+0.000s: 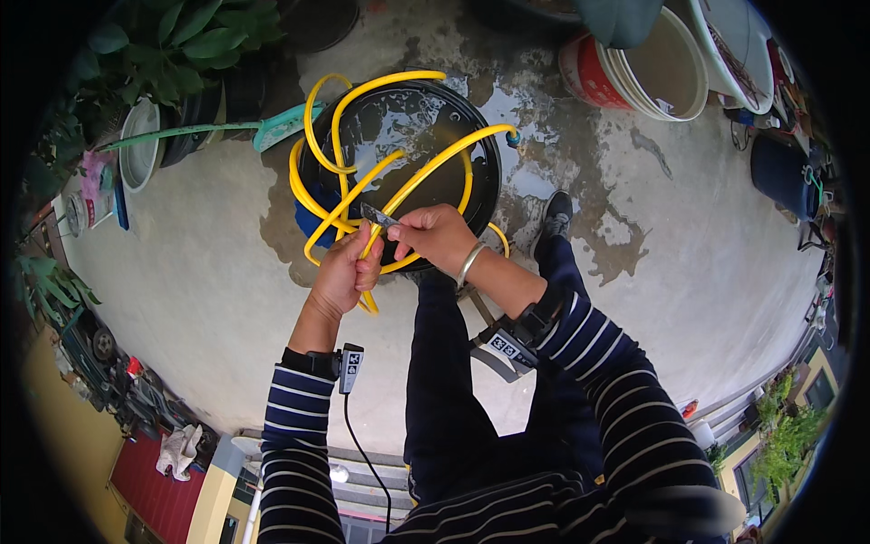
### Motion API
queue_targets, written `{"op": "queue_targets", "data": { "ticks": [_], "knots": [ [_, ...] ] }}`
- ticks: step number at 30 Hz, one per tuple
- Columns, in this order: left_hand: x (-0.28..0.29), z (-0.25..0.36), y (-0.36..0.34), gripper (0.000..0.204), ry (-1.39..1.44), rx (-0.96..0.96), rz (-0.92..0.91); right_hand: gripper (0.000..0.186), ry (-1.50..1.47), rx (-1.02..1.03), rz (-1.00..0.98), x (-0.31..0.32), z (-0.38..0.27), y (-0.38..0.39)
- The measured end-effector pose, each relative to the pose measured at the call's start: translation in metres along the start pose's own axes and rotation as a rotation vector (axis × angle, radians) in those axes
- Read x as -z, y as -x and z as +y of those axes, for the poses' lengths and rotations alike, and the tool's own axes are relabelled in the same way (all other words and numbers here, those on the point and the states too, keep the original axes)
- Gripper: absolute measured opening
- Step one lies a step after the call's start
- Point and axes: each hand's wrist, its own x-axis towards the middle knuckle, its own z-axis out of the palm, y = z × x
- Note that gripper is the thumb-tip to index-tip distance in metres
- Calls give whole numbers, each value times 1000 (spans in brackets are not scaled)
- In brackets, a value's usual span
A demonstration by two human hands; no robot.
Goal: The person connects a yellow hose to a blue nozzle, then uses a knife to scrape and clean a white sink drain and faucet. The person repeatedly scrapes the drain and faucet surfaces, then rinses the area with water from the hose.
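Note:
A yellow hose point(458, 150) lies in loose loops in and over a round black tub point(494, 186) of water. My left hand point(343, 276) is closed around a stretch of it at the tub's near edge. Between the thumb and fingers of my right hand point(437, 238) is a small flat grey blade-like piece point(376, 215), its dark end lying against or just above the hose; I cannot tell if they touch. One hose end, with a blue fitting point(514, 138), sticks out past the tub's right rim. Something blue point(313, 224) shows under the loops at left.
Wet patches darken the concrete floor point(217, 263) around the tub. A turquoise long-handled tool point(279, 127) reaches its left rim. Nested buckets point(598, 77) stand at the far right, leafy plants point(195, 41) at the far left. My shoe point(556, 216) is right of the tub.

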Motion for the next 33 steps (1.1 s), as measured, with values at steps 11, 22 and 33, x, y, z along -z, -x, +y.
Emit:
{"op": "queue_targets", "data": {
  "ticks": [11,22,33],
  "knots": [
    [8,0,-2,50,80,93,-106,22,-38,-32,275,-15,-6,4],
    [3,2,3,40,87,-34,-88,19,332,-48,251,-29,-22,10],
    [6,7,0,89,97,43,-137,20,635,117,211,-38,-22,19]
  ]
}}
